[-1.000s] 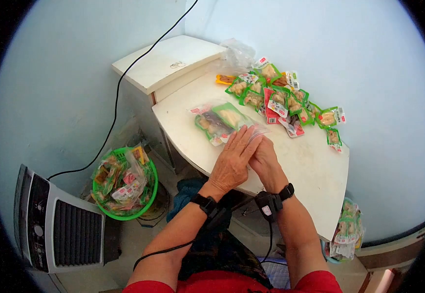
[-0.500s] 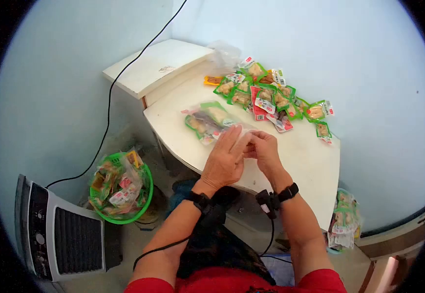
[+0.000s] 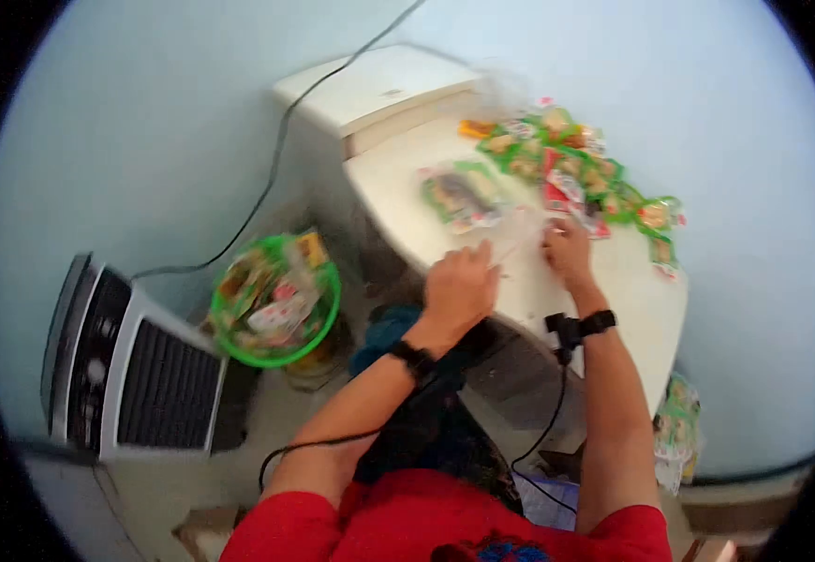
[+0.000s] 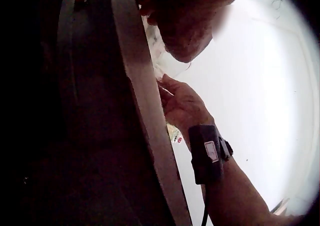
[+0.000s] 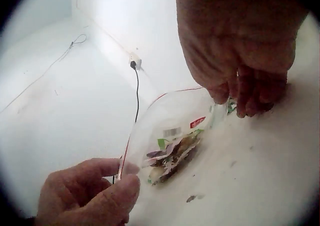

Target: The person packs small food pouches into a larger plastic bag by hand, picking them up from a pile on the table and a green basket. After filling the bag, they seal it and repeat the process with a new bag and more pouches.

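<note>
A clear bag with several food packets inside lies on the white table. My left hand pinches one side of its mouth; in the right wrist view this hand has thumb and fingers on the red-lined edge of the bag. Opposite, my right hand grips the other side with curled fingers, seen from behind in the right wrist view. The left wrist view shows the right hand pinching thin plastic, while the left hand is dark and partly cut off.
Loose packets are piled along the table's back right. A raised white box stands at the back left. A green basket of packets and a black-and-grey appliance are at the left. More packets sit low at the right.
My hands have moved apart from being close together, spreading the bag's mouth between them. The head view has shifted, with the table now further right.
</note>
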Tool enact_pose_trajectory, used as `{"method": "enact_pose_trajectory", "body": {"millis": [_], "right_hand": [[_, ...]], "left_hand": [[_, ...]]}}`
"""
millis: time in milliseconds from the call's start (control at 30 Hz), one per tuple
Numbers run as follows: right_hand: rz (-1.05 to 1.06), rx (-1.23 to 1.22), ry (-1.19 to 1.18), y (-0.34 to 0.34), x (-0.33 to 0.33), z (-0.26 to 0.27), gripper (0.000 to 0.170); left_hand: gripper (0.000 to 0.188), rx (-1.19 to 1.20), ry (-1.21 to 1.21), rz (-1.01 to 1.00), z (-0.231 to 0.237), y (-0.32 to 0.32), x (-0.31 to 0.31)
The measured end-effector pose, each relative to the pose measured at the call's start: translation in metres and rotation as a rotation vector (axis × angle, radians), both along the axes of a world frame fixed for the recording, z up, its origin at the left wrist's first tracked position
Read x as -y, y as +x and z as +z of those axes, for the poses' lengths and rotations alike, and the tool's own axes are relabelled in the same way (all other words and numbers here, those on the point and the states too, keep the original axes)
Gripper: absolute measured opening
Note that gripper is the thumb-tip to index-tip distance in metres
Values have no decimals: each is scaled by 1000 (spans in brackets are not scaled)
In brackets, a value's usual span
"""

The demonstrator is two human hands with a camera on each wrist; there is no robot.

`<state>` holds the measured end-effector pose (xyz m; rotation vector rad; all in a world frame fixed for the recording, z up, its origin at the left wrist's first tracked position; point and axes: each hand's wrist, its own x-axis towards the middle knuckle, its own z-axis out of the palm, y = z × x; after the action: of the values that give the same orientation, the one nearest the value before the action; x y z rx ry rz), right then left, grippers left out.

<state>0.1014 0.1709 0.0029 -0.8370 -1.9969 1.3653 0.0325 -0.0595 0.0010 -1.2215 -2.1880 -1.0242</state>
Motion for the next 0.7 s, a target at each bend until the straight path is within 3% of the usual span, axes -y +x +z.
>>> {"method": "enact_pose_trajectory", "body": {"millis": [100, 200, 500, 600, 700], "right_hand": [[-34, -67, -120, -5, 15, 11, 28], [-90, -39, 5, -3, 33, 20, 37], [68, -172, -178, 22, 57, 39, 34], [227, -293, -50, 35, 71, 42, 33], [207, -148, 168, 48, 71, 44, 28]], "left_hand": [[27, 19, -79, 44, 1, 0, -5], [23, 61, -59, 4, 4, 4, -1], [23, 269, 302, -206, 7, -4, 30], [25, 145, 335, -258, 4, -11, 43], [21, 15, 215, -250, 9, -20, 59]]}}
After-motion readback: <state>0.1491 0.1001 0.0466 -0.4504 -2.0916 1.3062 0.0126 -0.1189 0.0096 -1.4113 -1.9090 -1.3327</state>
